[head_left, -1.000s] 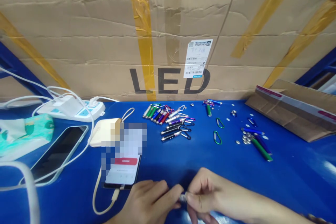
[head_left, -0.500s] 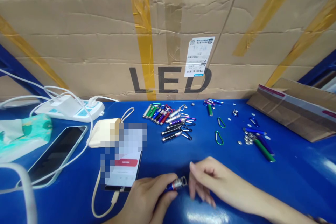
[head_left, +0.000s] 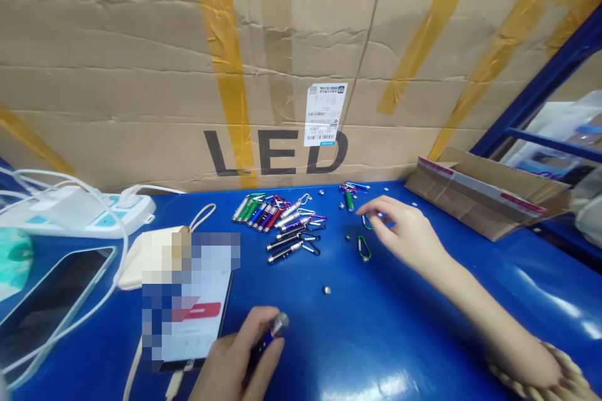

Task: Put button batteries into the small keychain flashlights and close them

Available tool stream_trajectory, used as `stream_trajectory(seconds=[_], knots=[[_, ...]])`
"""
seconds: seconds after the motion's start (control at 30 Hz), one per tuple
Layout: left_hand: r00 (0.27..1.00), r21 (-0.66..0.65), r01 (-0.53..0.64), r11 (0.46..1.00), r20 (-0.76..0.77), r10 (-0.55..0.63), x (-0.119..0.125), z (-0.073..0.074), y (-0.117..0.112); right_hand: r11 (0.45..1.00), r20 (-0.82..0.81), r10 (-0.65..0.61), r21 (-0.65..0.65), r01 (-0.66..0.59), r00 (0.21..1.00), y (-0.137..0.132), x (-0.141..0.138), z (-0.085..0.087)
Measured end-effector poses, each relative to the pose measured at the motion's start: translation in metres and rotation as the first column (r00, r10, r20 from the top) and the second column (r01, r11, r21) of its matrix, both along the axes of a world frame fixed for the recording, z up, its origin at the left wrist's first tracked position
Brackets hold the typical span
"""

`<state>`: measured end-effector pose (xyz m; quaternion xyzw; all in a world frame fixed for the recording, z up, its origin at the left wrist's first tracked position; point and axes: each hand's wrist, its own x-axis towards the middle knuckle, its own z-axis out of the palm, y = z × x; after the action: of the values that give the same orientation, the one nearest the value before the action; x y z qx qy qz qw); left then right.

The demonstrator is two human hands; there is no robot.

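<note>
My left hand [head_left: 239, 357] is closed around a small blue keychain flashlight [head_left: 269, 338], its silver end pointing up. Over the far part of the table reaches my right hand [head_left: 404, 229], fingers slightly bent and apart, with nothing seen between them. Its fingertips are near a green carabiner [head_left: 367, 222], partly covered by the hand. A second green carabiner [head_left: 364, 248] lies just in front. Small silver metal pieces are scattered around, one of them a round silver piece [head_left: 327, 290] between my hands. A short green tube [head_left: 348, 200] lies behind the fingertips.
Several finished-looking flashlights with clips [head_left: 291, 225] lie in a row mid-table. To the left are a lit phone [head_left: 197, 319], a cream power bank [head_left: 150, 257], a dark phone [head_left: 51, 307] and a power strip [head_left: 113, 213]. An open cardboard box [head_left: 475, 200] stands right; a large carton [head_left: 155, 106] stands behind.
My right hand has moved away from the flashlight, forward and right to the carabiners. The left hand still holds the flashlight, now turned upward. A silver piece now shows between the hands. The view has shifted.
</note>
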<state>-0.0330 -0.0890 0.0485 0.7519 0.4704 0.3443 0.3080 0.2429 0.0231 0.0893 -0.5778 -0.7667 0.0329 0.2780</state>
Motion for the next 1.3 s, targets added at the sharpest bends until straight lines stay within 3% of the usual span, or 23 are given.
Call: stream_trajectory(seconds=[0.2,0.4,0.63,0.83,1.07,1.3], knots=[[0.997,-0.218,0.0,0.976,0.076,0.017,0.001,0.001,0.0,0.966,0.18,-0.014,-0.252,0.06,0.983,-0.003,0.001,0.004],[0.991,-0.265,-0.021,0.964,0.119,0.054,0.003,0.0,-0.001,0.959,0.287,-0.089,-0.234,0.16,0.954,0.001,0.01,0.004],[0.989,-0.301,0.035,0.953,0.15,0.01,0.002,0.004,0.0,0.991,0.244,-0.031,-0.118,0.061,0.969,0.014,0.014,-0.011],[0.988,-0.279,0.069,0.958,0.152,-0.027,0.003,0.009,0.0,0.985,0.196,0.045,-0.171,-0.01,0.98,0.017,0.01,-0.017],[0.989,-0.124,0.129,0.984,0.083,-0.12,-0.002,0.01,-0.003,0.98,0.137,0.029,-0.2,-0.001,0.99,0.019,0.002,-0.034],[0.995,-0.058,0.09,0.994,0.055,-0.087,-0.003,0.008,-0.002,0.951,-0.045,0.027,-0.306,-0.04,0.999,0.021,0.004,-0.031]])
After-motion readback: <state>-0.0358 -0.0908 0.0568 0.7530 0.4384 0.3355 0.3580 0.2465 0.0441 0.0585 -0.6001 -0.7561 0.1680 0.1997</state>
